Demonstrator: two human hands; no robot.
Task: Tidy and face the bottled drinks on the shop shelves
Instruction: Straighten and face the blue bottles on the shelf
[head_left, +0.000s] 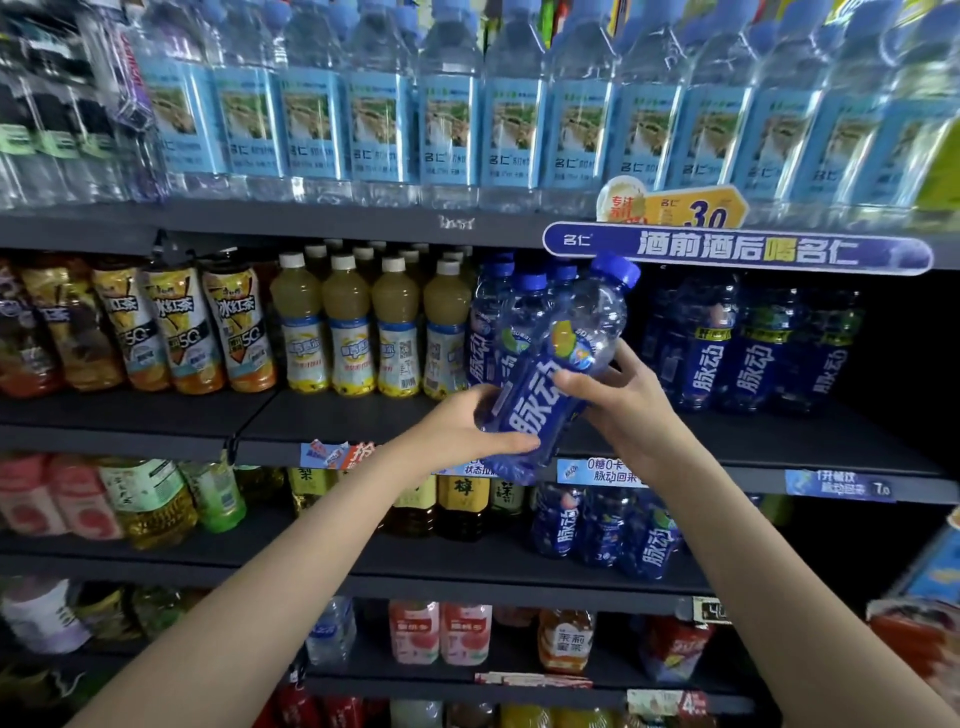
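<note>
Top shelf bright, right recess in deep shadow; edges blurred, bowed by wide-angle lens

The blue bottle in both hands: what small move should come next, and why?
Probably stand the blue bottle upright and set it into the gap on the shelf, label outward. The left hand and right hand hold it tilted, cap to the upper right, in front of that shelf. Matching blue bottles stand on both sides of the gap, at the left and the right.
</note>
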